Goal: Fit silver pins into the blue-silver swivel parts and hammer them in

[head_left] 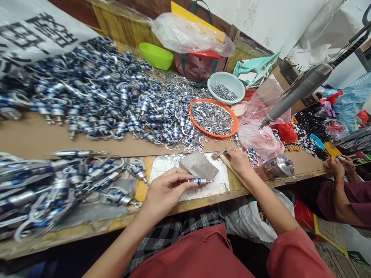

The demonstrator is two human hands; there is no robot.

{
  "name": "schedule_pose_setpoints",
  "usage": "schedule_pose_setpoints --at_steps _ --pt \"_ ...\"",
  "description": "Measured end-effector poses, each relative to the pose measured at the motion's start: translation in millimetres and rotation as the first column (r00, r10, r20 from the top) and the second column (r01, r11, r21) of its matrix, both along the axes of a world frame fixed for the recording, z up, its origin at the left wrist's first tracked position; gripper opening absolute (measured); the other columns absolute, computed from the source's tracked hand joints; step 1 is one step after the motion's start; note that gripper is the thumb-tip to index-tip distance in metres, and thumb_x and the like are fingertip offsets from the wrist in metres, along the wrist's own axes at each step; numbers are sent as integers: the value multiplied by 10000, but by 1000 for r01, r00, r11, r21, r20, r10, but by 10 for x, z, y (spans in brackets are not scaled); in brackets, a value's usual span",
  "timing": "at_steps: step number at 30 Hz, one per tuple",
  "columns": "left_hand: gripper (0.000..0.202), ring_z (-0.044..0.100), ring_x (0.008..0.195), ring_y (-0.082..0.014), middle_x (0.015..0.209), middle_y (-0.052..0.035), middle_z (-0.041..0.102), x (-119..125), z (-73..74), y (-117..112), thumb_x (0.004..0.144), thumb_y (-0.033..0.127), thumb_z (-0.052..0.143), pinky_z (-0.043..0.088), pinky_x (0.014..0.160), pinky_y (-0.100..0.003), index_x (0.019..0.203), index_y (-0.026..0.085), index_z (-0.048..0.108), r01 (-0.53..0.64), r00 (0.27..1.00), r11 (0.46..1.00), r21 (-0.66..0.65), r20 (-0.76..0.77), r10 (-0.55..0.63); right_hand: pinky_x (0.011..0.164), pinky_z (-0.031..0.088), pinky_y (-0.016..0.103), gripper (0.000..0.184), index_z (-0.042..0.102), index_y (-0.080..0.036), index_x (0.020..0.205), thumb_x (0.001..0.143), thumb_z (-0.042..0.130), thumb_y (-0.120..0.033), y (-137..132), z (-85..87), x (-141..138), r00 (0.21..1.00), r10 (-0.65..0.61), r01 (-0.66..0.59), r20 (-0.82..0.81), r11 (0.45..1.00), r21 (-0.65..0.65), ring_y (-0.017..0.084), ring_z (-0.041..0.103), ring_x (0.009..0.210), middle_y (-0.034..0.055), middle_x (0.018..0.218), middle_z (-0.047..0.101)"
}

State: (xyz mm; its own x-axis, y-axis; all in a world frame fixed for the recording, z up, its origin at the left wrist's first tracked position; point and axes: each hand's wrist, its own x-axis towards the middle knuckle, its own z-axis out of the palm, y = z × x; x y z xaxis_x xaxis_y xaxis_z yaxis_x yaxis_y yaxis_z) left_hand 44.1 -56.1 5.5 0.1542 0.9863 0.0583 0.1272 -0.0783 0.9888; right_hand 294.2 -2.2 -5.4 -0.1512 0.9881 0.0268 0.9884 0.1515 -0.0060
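Between the thumb and fingers of my left hand point(166, 189) is a small blue-and-silver metal cylinder point(199, 181), its ring end pointing right. It is just in front of a grey metal block point(199, 165) lying on a white sheet point(222, 181). My right hand point(240, 161) is closed, fingers curled down by the head of a hammer point(219, 154). The hammer's wooden handle runs toward me, close along that hand and wrist. What the right fingertips pinch, if anything, is hidden. Small flat metal pieces point(171, 158) lie behind the block.
A large heap of blue-and-silver parts point(101, 88) covers the back left; more point(58, 185) lie at front left. An orange tray point(236, 125) and pale bowl point(243, 92) hold metal pieces. A power screwdriver point(298, 92) hangs right, above a lidded jar point(282, 168). Another person's hands point(342, 166) are far right.
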Motion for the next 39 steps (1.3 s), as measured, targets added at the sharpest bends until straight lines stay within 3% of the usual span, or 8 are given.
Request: schedule_pose_setpoints --at_steps 5,8,14,21,27,31,34,39 --pt "82 599 656 -153 686 -22 651 -15 -36 -25 654 264 667 473 617 -243 680 203 715 54 998 995 79 -47 -50 721 449 301 233 638 -140 957 764 508 -146 102 34 37 1000 7 -7 -27 1000 6 222 588 842 109 905 639" --pt "138 606 667 -156 711 -23 651 -1 -64 -57 674 272 661 480 640 -249 772 183 699 56 997 994 97 -51 -51 718 466 290 266 652 -136 938 737 487 -76 -53 162 6 967 33 -7 -254 995 101 189 592 806 86 858 648" --pt "307 599 660 -137 705 0 615 60 -80 -124 701 275 639 511 687 -259 989 169 626 47 999 997 64 6 -48 703 515 263 146 686 -179 772 777 547 -134 -598 358 -594 479 334 -204 -812 942 267 133 633 747 38 775 688" --pt "213 605 646 -149 709 -38 675 1 52 -133 697 254 632 501 636 -251 885 188 707 52 998 988 146 -48 -45 687 545 272 145 700 -196 770 785 562 -154 -702 312 -850 287 376 -265 -881 915 304 141 655 729 42 744 709" --pt "99 601 616 -138 673 -22 663 -1 115 -146 664 218 641 481 559 -215 656 227 740 31 995 999 11 95 -32 743 550 304 117 661 -184 891 804 584 -190 -777 266 -810 357 430 -234 -829 901 367 158 655 810 65 830 701" --pt "52 601 622 -142 657 -14 661 -23 144 -143 640 239 681 478 585 -225 637 217 728 31 989 998 -53 144 -23 778 543 284 252 600 -173 1046 798 577 -136 -823 170 -690 527 673 -366 -519 731 576 168 622 942 110 1002 658" --pt "86 598 631 -148 660 -17 657 -38 195 -133 679 262 653 465 597 -235 648 209 713 72 996 997 -24 44 -71 790 541 279 255 604 -179 1046 837 484 -96 -799 144 -605 544 784 -524 -301 597 607 167 606 987 93 993 662" --pt "125 599 686 -161 696 -26 653 -42 269 -137 716 268 602 468 649 -240 660 208 697 39 998 994 99 -59 -33 786 547 292 260 607 -172 1055 843 468 -118 -758 203 -605 546 795 -547 -264 577 606 173 600 1003 103 991 667"
